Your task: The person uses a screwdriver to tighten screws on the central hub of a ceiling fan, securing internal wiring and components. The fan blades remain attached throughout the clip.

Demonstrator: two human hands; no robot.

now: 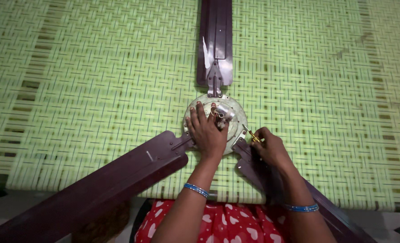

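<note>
A three-bladed ceiling fan lies flat on a bed woven from pale green straps (74, 67), its round cream-coloured metal motor housing (240, 112) in the middle and dark maroon blades running out from it. The left hand (206, 132) lies spread, fingers apart, palm down on the housing, touching it just beside the short silver shaft with its tangle of wires (222, 112) at the hub; it presses rather than clamps. The right hand (269, 148) has its grip closed on a small yellow-handled screwdriver (254, 136), whose tip meets the metal bracket (241, 146) where the lower right blade (254, 171) joins the housing. A far blade (215, 36) points away and a lower left blade (119, 175) runs towards the bed's edge; both hang partly over it near the red heart-print cloth (218, 225) at the person's lap.

As a judgement, the driver tip could slip off the screw head if it sits tilted, and jab the left hand's fingers close by. A loosened screw could drop through the gaps in the weave. The overhanging blades could tip the fan if the pressing hand lifts.
</note>
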